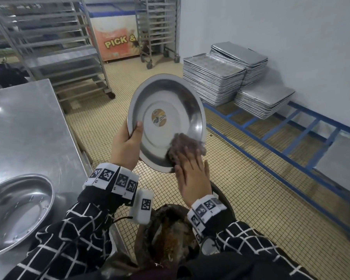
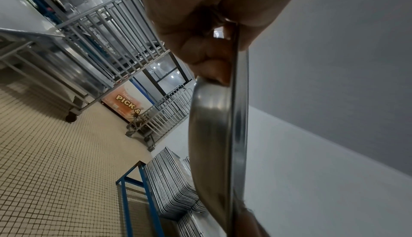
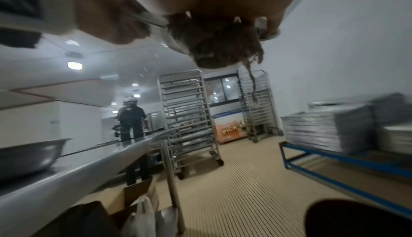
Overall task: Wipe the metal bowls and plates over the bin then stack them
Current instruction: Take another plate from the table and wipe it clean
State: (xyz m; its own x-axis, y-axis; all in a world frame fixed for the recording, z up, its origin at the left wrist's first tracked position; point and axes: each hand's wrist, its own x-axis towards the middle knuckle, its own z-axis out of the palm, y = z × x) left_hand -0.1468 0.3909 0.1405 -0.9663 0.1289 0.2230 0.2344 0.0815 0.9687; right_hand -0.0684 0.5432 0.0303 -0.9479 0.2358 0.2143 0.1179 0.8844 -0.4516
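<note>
My left hand (image 1: 127, 140) grips the left rim of a round metal plate (image 1: 170, 106), thumb on its inner face. The plate is tilted up towards me above the bin (image 1: 170, 235) and carries a round sticker at its centre. My right hand (image 1: 190, 170) presses a brown cloth (image 1: 184, 142) flat against the plate's lower right inside, fingers straight. In the left wrist view the plate (image 2: 214, 135) appears edge-on, my fingers (image 2: 207, 54) curled behind its rim. The cloth (image 3: 218, 47) hangs under my palm in the right wrist view. A metal bowl (image 1: 16, 211) sits on the steel table (image 1: 28, 122) at left.
Stacks of baking trays (image 1: 226, 77) rest on a blue floor rack (image 1: 291, 134) to the right. Wheeled tray racks (image 1: 69, 49) and a chest freezer (image 1: 115, 35) stand beyond. A person (image 3: 131, 119) stands far off by the table's end. The bin holds brown scraps.
</note>
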